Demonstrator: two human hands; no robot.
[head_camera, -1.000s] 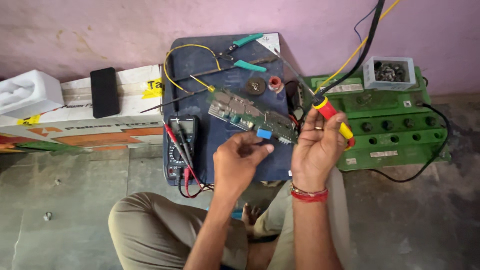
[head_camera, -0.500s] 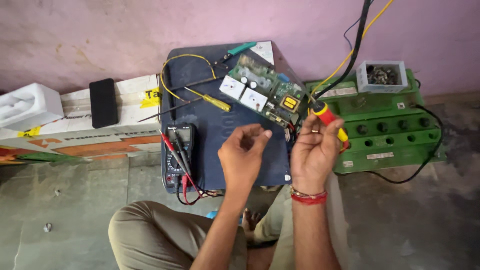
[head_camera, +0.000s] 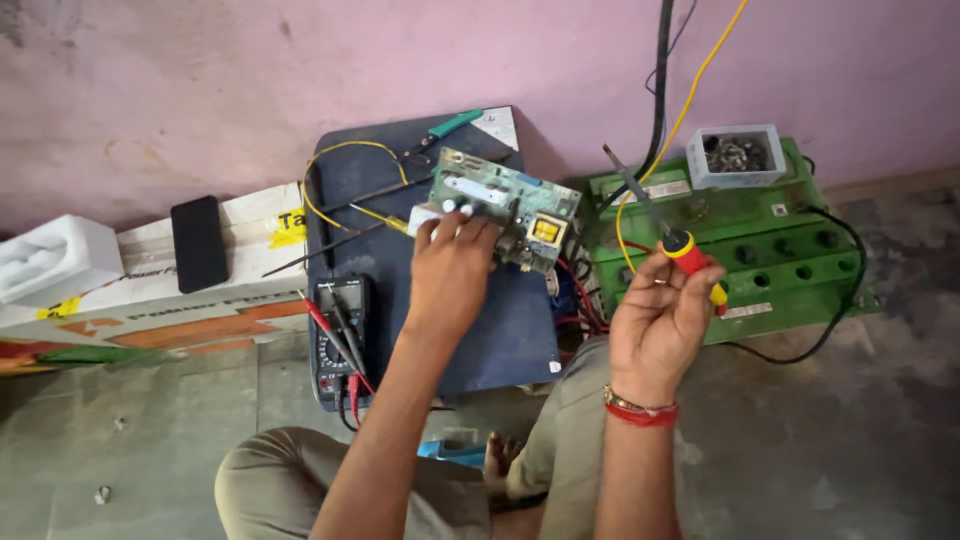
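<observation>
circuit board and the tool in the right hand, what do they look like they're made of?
Circuit board, under the left hand: looks like green laminate, matte, carrying white and yellow plastic-looking parts.
Soldering iron, gripped by the right hand: handle seems glossy red and yellow plastic; shaft looks like dull grey metal. Can't confirm either beyond appearance.
</observation>
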